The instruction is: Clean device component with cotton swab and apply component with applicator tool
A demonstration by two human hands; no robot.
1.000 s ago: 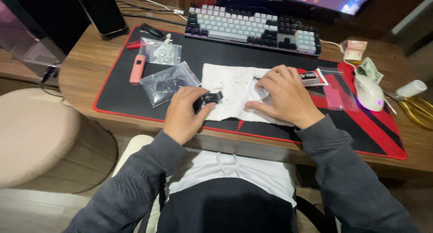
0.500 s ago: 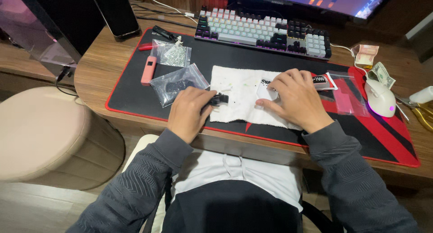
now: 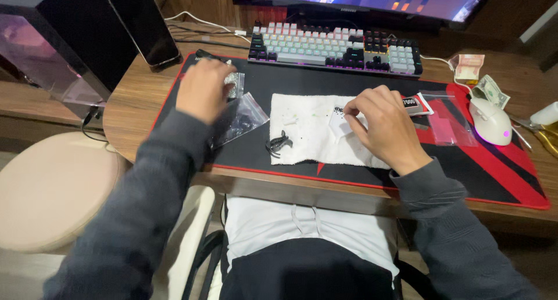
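Reaching our left hand [image 3: 203,89] up the mat [image 3: 325,79], we rest curled fingers over the small bag [image 3: 235,85]; whether they grip it we cannot tell. The puller [image 3: 279,143] lies free on the cloth's [image 3: 308,131] left edge. Our right hand [image 3: 386,125] pinches something small against the cloth, fingertips closed. We judge it best to pin the cloth steady and lift the bag slowly, clear of the larger bag [image 3: 241,122].

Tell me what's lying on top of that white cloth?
A small black clip-like tool and tiny specks lie on the white cloth. The right hand covers its right part, hiding whatever lies beneath.
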